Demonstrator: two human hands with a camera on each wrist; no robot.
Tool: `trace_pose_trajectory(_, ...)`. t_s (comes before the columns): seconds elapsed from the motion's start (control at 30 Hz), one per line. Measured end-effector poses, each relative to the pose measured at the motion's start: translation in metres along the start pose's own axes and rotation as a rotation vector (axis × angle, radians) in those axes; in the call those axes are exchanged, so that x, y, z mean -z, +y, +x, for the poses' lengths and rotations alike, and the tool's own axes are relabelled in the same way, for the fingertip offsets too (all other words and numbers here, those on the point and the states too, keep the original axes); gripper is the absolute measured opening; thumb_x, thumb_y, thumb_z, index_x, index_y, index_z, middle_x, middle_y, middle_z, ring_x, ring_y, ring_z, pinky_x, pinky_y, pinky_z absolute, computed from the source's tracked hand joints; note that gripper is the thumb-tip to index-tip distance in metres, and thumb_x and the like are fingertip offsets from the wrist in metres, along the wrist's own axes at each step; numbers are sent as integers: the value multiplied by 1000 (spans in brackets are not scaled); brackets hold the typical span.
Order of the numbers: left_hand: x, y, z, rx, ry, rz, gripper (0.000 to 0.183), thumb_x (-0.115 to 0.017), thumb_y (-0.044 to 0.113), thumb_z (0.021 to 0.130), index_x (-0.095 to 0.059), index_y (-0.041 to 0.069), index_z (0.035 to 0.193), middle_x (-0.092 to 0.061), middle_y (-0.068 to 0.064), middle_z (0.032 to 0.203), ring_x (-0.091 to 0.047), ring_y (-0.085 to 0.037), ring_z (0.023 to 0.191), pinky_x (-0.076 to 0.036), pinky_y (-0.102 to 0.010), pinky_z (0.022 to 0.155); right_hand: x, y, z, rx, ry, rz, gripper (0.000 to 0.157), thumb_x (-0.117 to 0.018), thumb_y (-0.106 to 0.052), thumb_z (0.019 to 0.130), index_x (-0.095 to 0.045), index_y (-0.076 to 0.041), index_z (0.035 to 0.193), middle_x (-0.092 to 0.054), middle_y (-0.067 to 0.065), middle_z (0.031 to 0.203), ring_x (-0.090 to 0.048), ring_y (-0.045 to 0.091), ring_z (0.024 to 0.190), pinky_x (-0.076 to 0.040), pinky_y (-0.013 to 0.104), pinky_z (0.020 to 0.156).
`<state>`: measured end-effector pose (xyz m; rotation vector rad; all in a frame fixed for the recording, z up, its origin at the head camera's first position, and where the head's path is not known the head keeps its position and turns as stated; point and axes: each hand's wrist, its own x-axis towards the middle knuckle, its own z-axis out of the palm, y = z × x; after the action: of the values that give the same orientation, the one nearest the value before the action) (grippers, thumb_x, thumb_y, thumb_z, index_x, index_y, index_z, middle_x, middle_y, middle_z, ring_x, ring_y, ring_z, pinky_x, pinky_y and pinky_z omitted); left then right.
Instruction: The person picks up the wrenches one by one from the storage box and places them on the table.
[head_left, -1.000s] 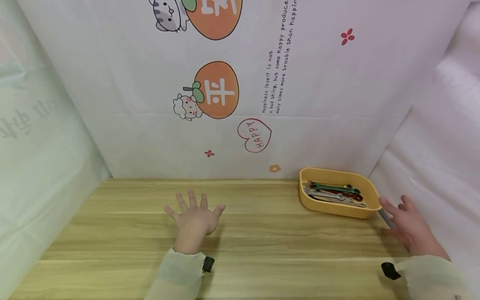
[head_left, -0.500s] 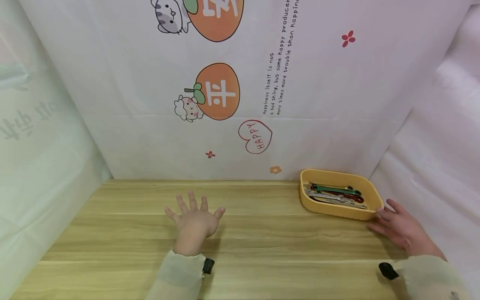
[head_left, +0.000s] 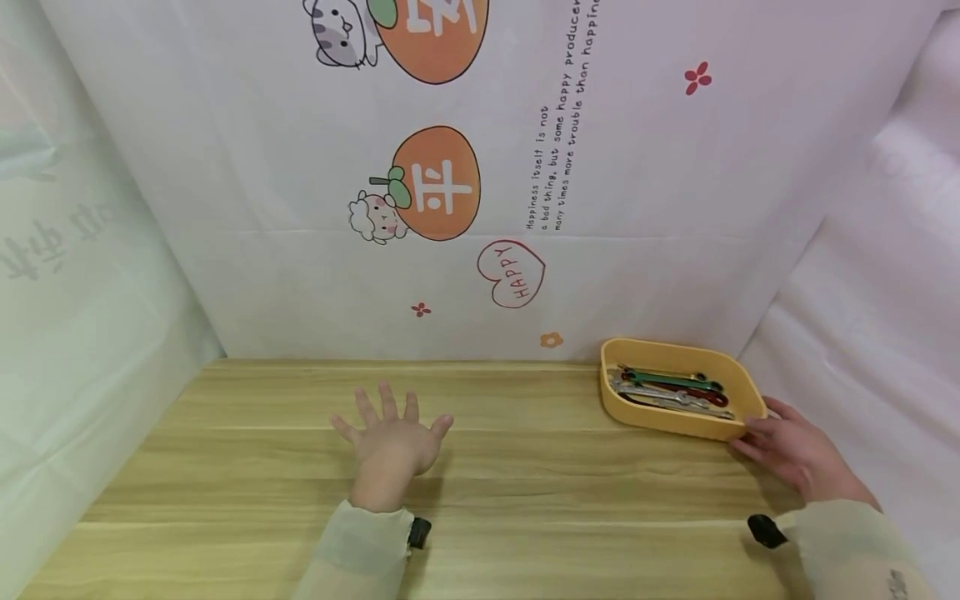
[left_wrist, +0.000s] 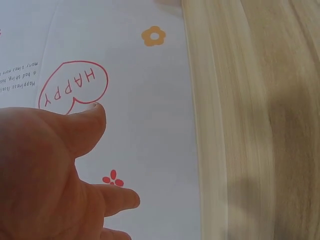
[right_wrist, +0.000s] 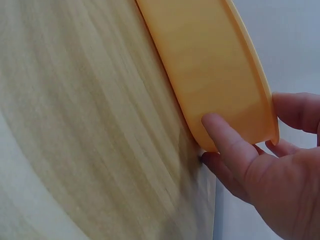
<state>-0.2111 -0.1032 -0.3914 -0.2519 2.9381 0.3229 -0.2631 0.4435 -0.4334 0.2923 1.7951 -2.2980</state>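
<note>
At the back right of the wooden table, a yellow plastic bin (head_left: 678, 423) holds several wrenches (head_left: 675, 390), among them green, red and silver ones. My right hand (head_left: 798, 454) grips its near right corner. In the right wrist view, the thumb of that hand (right_wrist: 287, 182) presses the bin's side wall (right_wrist: 210, 60), while other fingers reach round the corner at the rim and low by the base. My left hand (head_left: 396, 446) is spread flat-fingered over the left-middle part of the table, holding nothing. Its thumb and some fingers show in the left wrist view.
The wood-grain table (head_left: 487, 483) meets a white printed sheet (head_left: 637, 183) at the back. White sheets (head_left: 870, 333) also stand on the right and on the left (head_left: 97, 333). The bin sits near the back right corner, close to both sheets.
My right hand has moved left from beside the bin onto its near right corner and closed its fingers there. The left hand and the bin have stayed in place.
</note>
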Motion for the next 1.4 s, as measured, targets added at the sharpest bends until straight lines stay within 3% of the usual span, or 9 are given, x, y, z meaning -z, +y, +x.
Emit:
trace_pose_trajectory(0.2,-1,7,-1,-19,13,4,83,-28,71,97,-23,18,160,3,-20,164,17,-50,143,17,-79,97,3,-1,0,-24,4,71,96,-47,12,98,23,-21,154,20,19,159,-65,16,92,-43,46,103)
trace_pose_trajectory(0.47,-3,6,-2,-5,18,4,83,-28,72,97,-23,19,160,3,-19,164,18,-49,142,17,-79,98,-3,-3,1,-36,64,78,96,-49,12,96,15,-24,158,-1,23,154,-64,15,87,-49,47,98)
trace_pose_trajectory(0.77,-6,11,1,-22,37,-27,82,-29,70,97,-24,17,159,2,-20,163,18,-50,142,15,-80,98,-9,-1,-3,-16,63,19,94,-50,11,96,12,-19,159,7,28,156,-65,17,89,-46,49,99)
trace_pose_trajectory(0.9,-10,16,2,-39,45,-48,82,-29,70,98,-25,16,159,0,-20,163,16,-49,143,10,-81,99,-12,2,-6,7,43,12,82,-53,13,93,-10,-16,156,1,34,151,-66,21,90,-46,50,99)
trace_pose_trajectory(0.97,-11,18,2,-49,41,-48,82,-29,70,98,-25,16,159,-1,-19,164,13,-50,143,6,-81,100,-14,3,-7,12,39,26,69,-54,14,92,-25,-19,145,-3,34,149,-66,22,90,-46,51,99)
trace_pose_trajectory(1.07,-13,20,2,-63,38,-59,82,-30,69,98,-26,16,159,-5,-20,164,9,-50,144,0,-81,102,-18,5,-7,22,23,32,55,-53,14,92,-34,-21,129,-6,34,147,-66,23,91,-46,52,98)
trace_pose_trajectory(1.27,-18,22,8,-144,28,-218,82,-35,66,99,-30,9,157,-19,-25,159,-8,-52,144,-11,-80,103,-25,9,-9,15,16,39,53,-53,14,92,-34,-20,128,-8,33,147,-66,23,91,-47,54,97)
trace_pose_trajectory(1.4,-20,24,14,-221,60,-332,83,-41,63,99,-32,1,154,-32,-31,152,-24,-54,138,-24,-75,104,-30,10,-11,10,20,29,57,-54,15,92,-33,-19,132,-9,33,148,-67,23,91,-47,54,97)
